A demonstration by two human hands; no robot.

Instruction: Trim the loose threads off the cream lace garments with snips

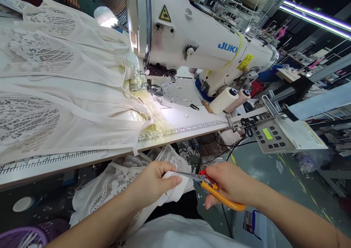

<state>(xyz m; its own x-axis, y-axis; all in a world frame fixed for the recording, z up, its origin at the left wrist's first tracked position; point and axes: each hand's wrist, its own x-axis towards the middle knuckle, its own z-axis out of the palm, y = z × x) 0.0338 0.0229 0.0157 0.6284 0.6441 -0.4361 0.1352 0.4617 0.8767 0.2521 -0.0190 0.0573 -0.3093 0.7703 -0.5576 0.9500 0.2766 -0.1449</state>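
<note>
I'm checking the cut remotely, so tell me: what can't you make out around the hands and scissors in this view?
- Scissors: the blade tips, head view, hidden by the white fabric and left hand.
- Right hand: its palm covers the scissor grip, so the hold is unclear.
- White fabric: its lower part is hidden behind the left forearm.
- Control panel: button labels too small to read.
</note>
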